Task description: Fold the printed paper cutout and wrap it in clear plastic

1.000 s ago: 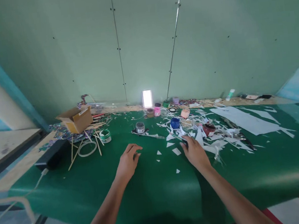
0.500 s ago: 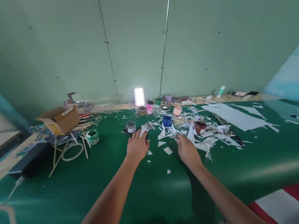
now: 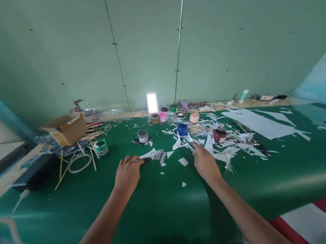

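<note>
My left hand [image 3: 127, 174] rests on the green table cover [image 3: 166, 200], its fingers pinching the near end of a black-and-white patterned paper piece [image 3: 153, 155]. My right hand [image 3: 204, 162] lies further right with its fingers closed round a thin dark stick-like tool [image 3: 188, 143] that points toward a blue paint jar [image 3: 182, 128]. White paper scraps [image 3: 222, 150] lie all around the right hand. A dark red jar [image 3: 219, 134] stands just beyond it.
A small grey-lidded jar [image 3: 142, 135] stands behind the patterned piece. A cardboard box [image 3: 65, 129], wooden sticks, a white ring [image 3: 79, 163] and a green tape roll [image 3: 100, 147] lie at the left. More small jars line the back wall beside a bright white rectangle [image 3: 152, 102]. A large white sheet [image 3: 254, 120] lies at the right.
My left hand reached forward to the patterned paper near the grey-lidded jar, then drew it back toward me. My right hand stayed almost still by the scraps.
</note>
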Motion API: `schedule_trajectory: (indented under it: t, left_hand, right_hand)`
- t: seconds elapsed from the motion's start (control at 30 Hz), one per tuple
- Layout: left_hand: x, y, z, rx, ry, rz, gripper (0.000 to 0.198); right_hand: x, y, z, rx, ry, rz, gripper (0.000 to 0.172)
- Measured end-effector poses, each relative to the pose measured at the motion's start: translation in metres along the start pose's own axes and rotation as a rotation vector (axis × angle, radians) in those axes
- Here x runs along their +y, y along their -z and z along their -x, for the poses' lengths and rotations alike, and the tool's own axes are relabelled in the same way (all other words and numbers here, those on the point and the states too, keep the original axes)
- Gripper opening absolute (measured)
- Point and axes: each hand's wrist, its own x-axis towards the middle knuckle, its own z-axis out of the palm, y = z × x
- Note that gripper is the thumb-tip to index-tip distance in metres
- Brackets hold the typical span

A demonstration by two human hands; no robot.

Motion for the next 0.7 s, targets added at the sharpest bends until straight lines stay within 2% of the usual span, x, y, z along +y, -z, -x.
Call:
schedule_trajectory:
  t: [0.17, 0.3, 0.37, 0.43, 0.6, 0.7]
  left_hand:
    - [-0.013, -0.005, 0.029, 0.008, 0.042, 0.013, 0.035]
    - [-0.016, -0.015, 0.044, 0.064, 0.038, 0.081, 0.029]
    - [-0.016, -0.019, 0.047, 0.136, -0.004, 0.119, 0.028]
    - [-0.014, -0.024, 0.047, 0.178, -0.03, 0.147, 0.027]
    - [-0.008, -0.03, 0.046, 0.179, -0.072, 0.238, 0.024]
    - [-0.008, -0.032, 0.049, 0.193, -0.135, 0.284, 0.017]
  right_hand:
    - [-0.005, 0.01, 0.005, 0.002, 0.035, 0.023, 0.034]
    - [-0.018, 0.022, 0.01, -0.106, 0.179, 0.012, 0.03]
    - [-0.03, 0.028, 0.01, -0.164, 0.341, 0.014, 0.028]
    - [-0.043, 0.032, 0.006, -0.224, 0.426, -0.001, 0.024]
    - [-0.07, 0.026, -0.005, -0.444, 0.488, -0.08, 0.023]
    - [-0.079, 0.017, -0.007, -0.499, 0.509, -0.092, 0.022]
